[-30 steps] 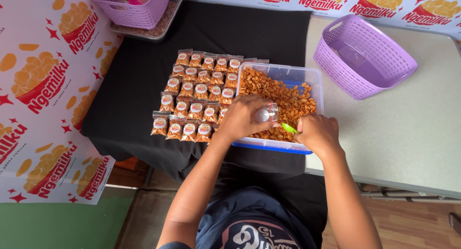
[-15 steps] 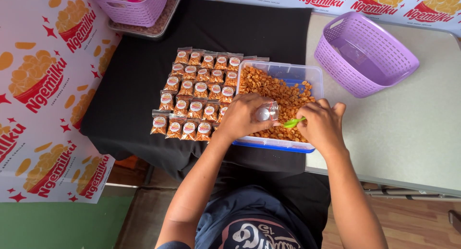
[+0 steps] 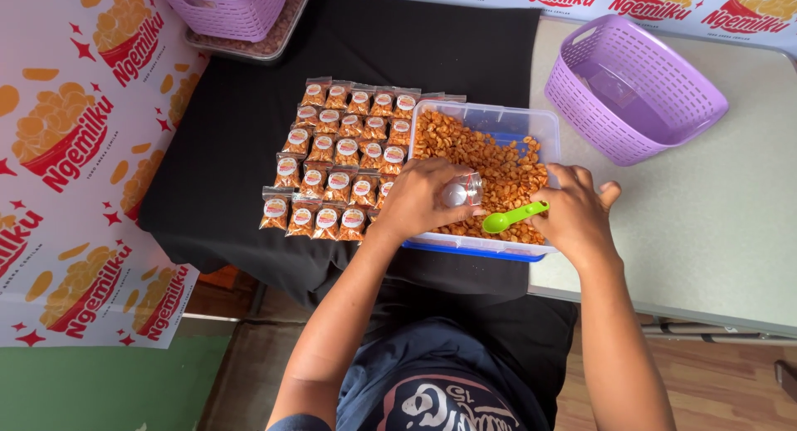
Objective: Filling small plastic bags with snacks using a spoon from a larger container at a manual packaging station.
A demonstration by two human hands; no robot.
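A clear plastic tub [image 3: 544, 128] with a blue base holds orange-brown snack pieces [image 3: 481, 157]. Over its near left part my left hand [image 3: 419, 198] grips a small clear plastic bag [image 3: 462, 190], mouth turned to the right. My right hand [image 3: 577, 211] holds a green plastic spoon [image 3: 510, 217] by its handle, bowl pointing left toward the bag, just above the snacks. Left of the tub, several small filled packets [image 3: 336, 157] with round labels lie in rows on the black cloth [image 3: 224, 140].
An empty purple basket [image 3: 635, 90] lies tilted on the grey table [image 3: 714, 232] to the right. Another purple basket [image 3: 224, 7] stands on a metal tray at the back left. Printed banners hang on the left and along the back.
My right hand has drawn back to the right and lifted the green spoon out of the snacks, so the whole spoon now shows. My left hand and the bag stayed put.
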